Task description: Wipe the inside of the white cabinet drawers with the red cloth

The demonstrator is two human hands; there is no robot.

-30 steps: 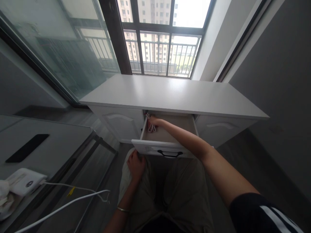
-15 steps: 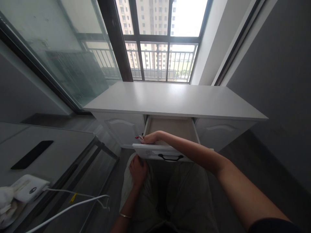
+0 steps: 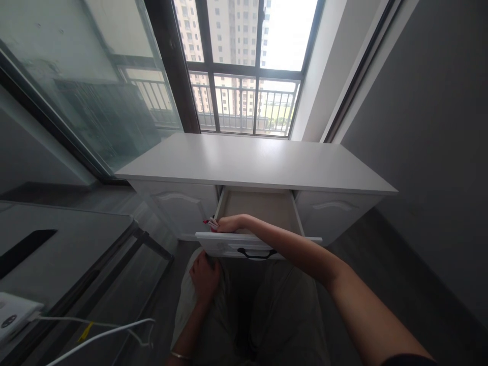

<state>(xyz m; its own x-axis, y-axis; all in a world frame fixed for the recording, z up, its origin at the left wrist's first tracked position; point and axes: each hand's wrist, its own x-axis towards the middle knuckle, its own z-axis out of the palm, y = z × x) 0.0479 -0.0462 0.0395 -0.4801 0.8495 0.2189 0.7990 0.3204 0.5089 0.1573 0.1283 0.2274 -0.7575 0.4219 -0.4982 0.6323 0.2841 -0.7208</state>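
Observation:
A drawer (image 3: 263, 207) is pulled out from the middle of a white cabinet (image 3: 263, 161); its front panel carries a black handle (image 3: 256, 253). My right hand (image 3: 227, 224) reaches over the drawer's left front corner, closed on a small bundle of white and red items (image 3: 212, 223) too small to make out. My left hand (image 3: 205, 274) rests on my left knee, just below the drawer front, with its fingers somewhat spread and nothing in it.
At the left stands a grey table (image 3: 68, 244) with a black flat object (image 3: 26, 250), a white plug box (image 3: 17, 315) and white cables (image 3: 102, 339). Cabinet doors flank the drawer. A window (image 3: 244, 76) is behind.
The whole view has shifted, so the cabinet and drawer appear further left and slightly lower. More of the red and white bundle shows at my right hand. My left hand stays on the knee.

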